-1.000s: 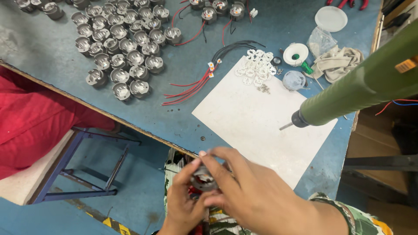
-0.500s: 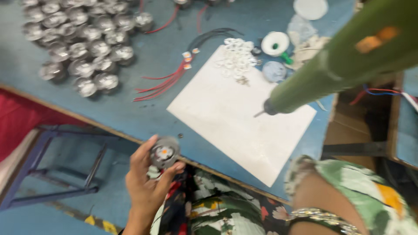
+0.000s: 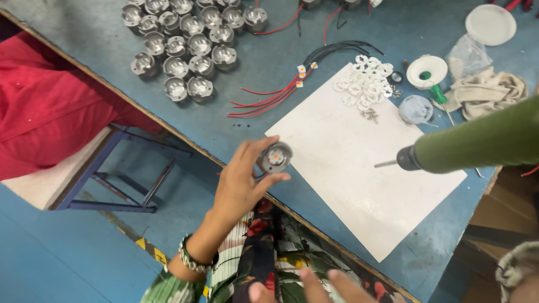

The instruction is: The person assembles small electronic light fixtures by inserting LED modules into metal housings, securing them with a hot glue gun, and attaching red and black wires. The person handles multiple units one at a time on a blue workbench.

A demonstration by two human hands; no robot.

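My left hand [image 3: 238,188] grips a small round metal lamp housing [image 3: 275,157] with an orange chip at its centre. It holds the housing just above the near edge of the blue table [image 3: 252,62], at the corner of a white sheet [image 3: 348,168]. Only the fingertips of my right hand [image 3: 306,286] show at the bottom edge, spread apart and holding nothing. A green electric screwdriver [image 3: 477,140] hangs in from the right, its bit pointing left over the sheet, with no hand on it.
Several metal housings [image 3: 185,45] are grouped at the table's far left. Red and black wires [image 3: 269,95], a pile of white plastic rings [image 3: 362,84], a beige cloth [image 3: 488,92] and a white lid [image 3: 490,24] lie beyond the sheet. Someone in red [image 3: 45,106] sits at left beside a blue metal stool frame [image 3: 112,191].
My left hand has raised the housing from my lap to the table edge. My right hand has let go of it and dropped to the bottom of the view. The camera view has shifted.
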